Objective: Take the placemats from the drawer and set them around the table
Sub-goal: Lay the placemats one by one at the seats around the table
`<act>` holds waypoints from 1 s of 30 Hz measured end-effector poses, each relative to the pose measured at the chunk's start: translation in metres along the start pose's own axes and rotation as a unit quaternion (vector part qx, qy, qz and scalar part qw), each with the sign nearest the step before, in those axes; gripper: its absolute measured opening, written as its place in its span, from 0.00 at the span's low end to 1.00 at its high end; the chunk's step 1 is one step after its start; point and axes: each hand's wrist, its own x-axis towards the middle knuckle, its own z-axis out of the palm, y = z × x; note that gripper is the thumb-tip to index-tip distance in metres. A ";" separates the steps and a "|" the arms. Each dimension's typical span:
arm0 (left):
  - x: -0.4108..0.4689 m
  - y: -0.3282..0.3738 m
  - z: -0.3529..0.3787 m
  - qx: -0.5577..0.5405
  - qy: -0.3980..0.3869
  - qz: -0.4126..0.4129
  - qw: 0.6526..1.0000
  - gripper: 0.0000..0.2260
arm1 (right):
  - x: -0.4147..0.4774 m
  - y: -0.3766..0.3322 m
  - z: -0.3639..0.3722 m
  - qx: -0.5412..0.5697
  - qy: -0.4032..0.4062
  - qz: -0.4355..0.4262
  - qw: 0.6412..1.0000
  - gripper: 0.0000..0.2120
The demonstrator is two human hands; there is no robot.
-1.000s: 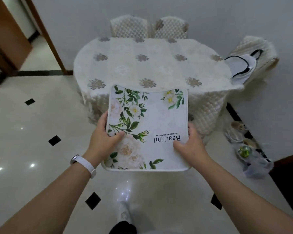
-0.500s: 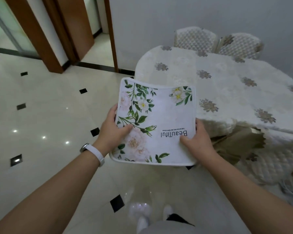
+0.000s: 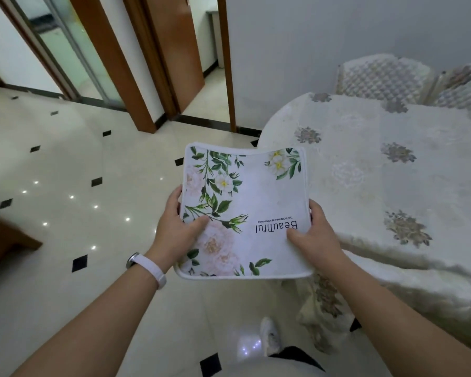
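Note:
A white placemat [image 3: 259, 202] printed with green leaves, pale flowers and the word "Beautiful" is held flat in front of me, above the floor and just left of the table. My left hand [image 3: 178, 224] grips its left edge, thumb on top. My right hand [image 3: 314, 235] grips its right near corner the same way. Whether more mats lie under the top one I cannot tell. The table [image 3: 392, 172], covered in a cream cloth with grey-gold flower motifs, stands to the right with nothing on its visible top.
Two quilted chairs [image 3: 378, 77] stand behind the table against the grey wall. Wooden door frames [image 3: 174, 63] and a glass sliding door open at the upper left. The glossy tiled floor [image 3: 65, 200] stretches to the left. My shoe [image 3: 269, 336] shows below.
The view has swung left: the table has shifted from straight ahead to my right side, and the doorways have come into view. Both hands keep the same hold on the placemat.

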 end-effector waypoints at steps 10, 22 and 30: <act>0.072 0.007 -0.012 0.007 0.061 -0.008 0.998 0.33 | 0.091 -0.035 0.016 0.003 -0.038 -0.028 0.999 0.32; 0.189 -0.050 -0.091 -0.025 0.057 -0.017 0.998 0.33 | 0.184 -0.084 0.126 -0.043 -0.040 -0.017 0.998 0.33; 0.313 -0.082 -0.172 -0.054 -0.007 0.022 0.998 0.33 | 0.242 -0.149 0.217 -0.077 0.033 0.003 0.996 0.29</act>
